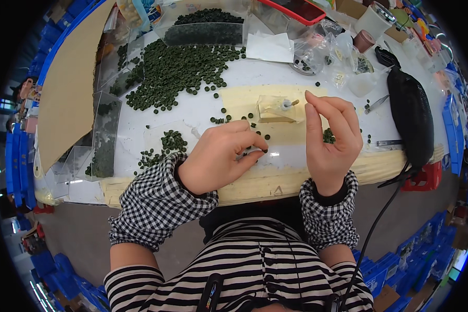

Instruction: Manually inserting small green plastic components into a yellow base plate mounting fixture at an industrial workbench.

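My left hand (pixel 221 156) hovers low over the near middle of the table, thumb and forefinger pinched on a small dark green disc (pixel 265 151) that barely shows at the fingertips. Raised to the right, my right hand (pixel 335 138) has its thumb and fingertips brought together; whatever they hold is too small to make out. Between the hands, a little farther off, a tape-wrapped block (pixel 268 115) stands on a yellowish sheet (pixel 239 96). A white nozzle-like piece (pixel 286 105) and a short brown stick tip show on its top. Several loose green discs (pixel 223 119) lie beside my left hand.
A large heap of green discs (pixel 174 70) spreads at the far left, below a clear bin (pixel 205 34). White paper (pixel 270 47), a red-cased phone (pixel 296 10) and plastic bags (pixel 317 49) lie at the back. A black bag-like object (pixel 411 114) and tweezers (pixel 377 104) lie right.
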`<state>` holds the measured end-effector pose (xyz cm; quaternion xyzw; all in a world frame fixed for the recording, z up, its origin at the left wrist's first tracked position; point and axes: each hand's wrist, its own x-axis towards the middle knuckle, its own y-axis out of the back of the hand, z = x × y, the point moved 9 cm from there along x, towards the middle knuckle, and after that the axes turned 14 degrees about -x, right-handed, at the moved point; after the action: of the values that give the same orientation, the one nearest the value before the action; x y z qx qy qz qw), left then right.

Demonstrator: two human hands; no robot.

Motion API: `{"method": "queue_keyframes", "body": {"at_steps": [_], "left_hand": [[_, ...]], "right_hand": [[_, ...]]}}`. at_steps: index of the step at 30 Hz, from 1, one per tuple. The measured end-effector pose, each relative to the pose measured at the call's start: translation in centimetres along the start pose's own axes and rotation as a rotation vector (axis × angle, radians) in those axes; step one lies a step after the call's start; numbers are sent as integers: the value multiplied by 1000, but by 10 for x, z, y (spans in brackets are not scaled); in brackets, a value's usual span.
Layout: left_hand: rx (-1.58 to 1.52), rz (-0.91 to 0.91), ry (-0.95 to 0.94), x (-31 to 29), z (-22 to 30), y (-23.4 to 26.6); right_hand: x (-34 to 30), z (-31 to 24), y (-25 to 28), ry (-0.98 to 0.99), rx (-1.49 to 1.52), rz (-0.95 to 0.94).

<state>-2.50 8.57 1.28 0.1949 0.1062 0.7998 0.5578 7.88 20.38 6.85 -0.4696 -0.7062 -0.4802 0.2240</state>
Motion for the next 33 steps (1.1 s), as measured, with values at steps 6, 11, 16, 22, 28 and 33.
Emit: {"method": "queue_keyframes", "body": {"at_steps": [6,11,16,22,28,33], "left_hand": [[-449,123,236,1,-20,11],[-1265,426,393,-7,-47,26],[-1318,468,436,-8,-48,23],[-1349,450,407,-6,-48,23],[-1310,387,421,-9,-53,21],[-1312,480,402,-10,-51,23]], "right_hand": [[-6,3,1,53,-96,67],[-4,3,-1,79,-147,55],[-4,3,-1,120,-174,74],[-3,1,-3,138,-175,56],[-2,3,-11,129,-162,11],[-1,3,-18,129,-167,-76]]}}
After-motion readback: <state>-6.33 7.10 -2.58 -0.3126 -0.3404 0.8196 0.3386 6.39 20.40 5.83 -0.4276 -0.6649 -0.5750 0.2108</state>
